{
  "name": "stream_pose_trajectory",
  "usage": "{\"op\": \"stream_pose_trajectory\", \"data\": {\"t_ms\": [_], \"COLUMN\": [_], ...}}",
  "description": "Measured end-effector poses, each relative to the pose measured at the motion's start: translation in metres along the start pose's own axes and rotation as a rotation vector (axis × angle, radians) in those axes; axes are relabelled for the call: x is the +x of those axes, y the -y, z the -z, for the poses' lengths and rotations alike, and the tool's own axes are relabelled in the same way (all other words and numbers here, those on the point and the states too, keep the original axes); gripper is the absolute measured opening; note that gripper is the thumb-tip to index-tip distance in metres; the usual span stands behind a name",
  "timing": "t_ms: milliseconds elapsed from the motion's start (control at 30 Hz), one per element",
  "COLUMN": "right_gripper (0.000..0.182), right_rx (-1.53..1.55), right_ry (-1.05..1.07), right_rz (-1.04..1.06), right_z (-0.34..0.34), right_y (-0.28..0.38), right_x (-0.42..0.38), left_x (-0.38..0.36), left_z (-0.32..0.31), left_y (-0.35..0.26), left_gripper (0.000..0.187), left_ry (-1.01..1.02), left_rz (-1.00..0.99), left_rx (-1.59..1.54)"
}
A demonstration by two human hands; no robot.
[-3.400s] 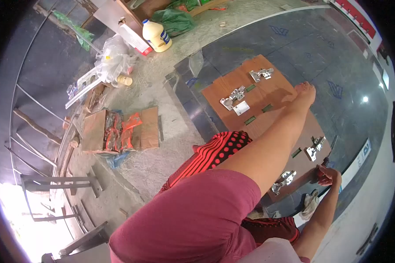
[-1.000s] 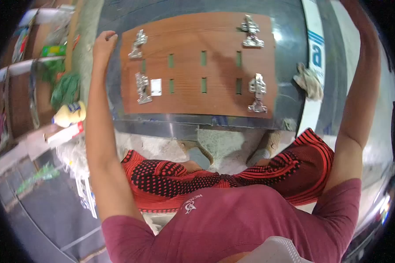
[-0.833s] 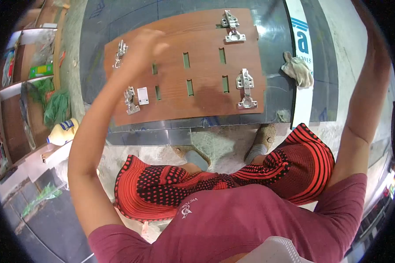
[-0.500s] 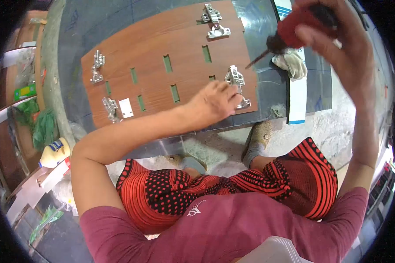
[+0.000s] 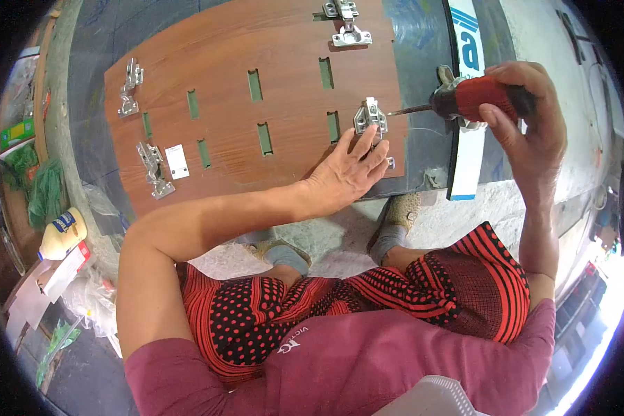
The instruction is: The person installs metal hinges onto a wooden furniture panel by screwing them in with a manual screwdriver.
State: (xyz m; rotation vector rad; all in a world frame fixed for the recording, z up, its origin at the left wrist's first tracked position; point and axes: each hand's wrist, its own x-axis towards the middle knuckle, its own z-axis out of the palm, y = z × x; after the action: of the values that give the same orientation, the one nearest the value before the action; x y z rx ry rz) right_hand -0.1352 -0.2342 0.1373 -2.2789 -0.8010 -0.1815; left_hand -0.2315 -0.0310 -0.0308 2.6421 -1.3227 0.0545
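My left hand (image 5: 350, 170) lies over the lower part of a metal cabinet hinge (image 5: 371, 114) near the right edge of a brown wood-look panel (image 5: 222, 83). Its fingers are spread, with the fingertips on the hinge, and they hide much of the hinge's cup end. In my right hand (image 5: 537, 132) is a screwdriver (image 5: 485, 98) with a red-and-black handle. The screwdriver points left, its tip just right of the hinge plate. Three more hinges are on the panel: one at the top right (image 5: 350, 35), one at the upper left (image 5: 130, 87) and one at the lower left (image 5: 154, 170).
Green-bottomed slots (image 5: 255, 85) run across the panel, and a white label (image 5: 177, 161) lies on it. Right of the panel are a white strip with blue lettering (image 5: 466, 166) and a glove (image 5: 445, 75). A yellowish bottle (image 5: 62, 234) stands at the left.
My right hand has come down, bringing the screwdriver tip close to the hinge. My left hand has settled lower on the hinge with fingers spread. The view has shifted slightly.
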Motion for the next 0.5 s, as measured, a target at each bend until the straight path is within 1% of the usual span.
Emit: {"op": "stream_pose_trajectory", "data": {"t_ms": [133, 367, 467, 500], "right_gripper": [0.035, 0.038, 0.042, 0.044], "right_rx": [0.033, 0.047, 0.118, 0.265], "right_ry": [0.027, 0.053, 0.13, 0.176], "right_rz": [0.004, 0.056, 0.022, -0.037], "right_z": [-0.006, -0.006, -0.001, -0.001], "right_y": [0.008, -0.001, -0.004, -0.005], "right_x": [-0.002, -0.006, -0.005, -0.006], "left_x": [0.0, -0.001, -0.001, 0.0], "left_z": [-0.003, -0.011, -0.011, -0.011], "left_y": [0.002, -0.001, -0.003, -0.003], "left_gripper": [0.04, 0.04, 0.041, 0.042], "left_ry": [-0.019, -0.072, -0.079, -0.069], "left_rz": [-0.007, 0.018, 0.026, 0.017], "left_rx": [-0.004, -0.049, -0.04, -0.011]}}
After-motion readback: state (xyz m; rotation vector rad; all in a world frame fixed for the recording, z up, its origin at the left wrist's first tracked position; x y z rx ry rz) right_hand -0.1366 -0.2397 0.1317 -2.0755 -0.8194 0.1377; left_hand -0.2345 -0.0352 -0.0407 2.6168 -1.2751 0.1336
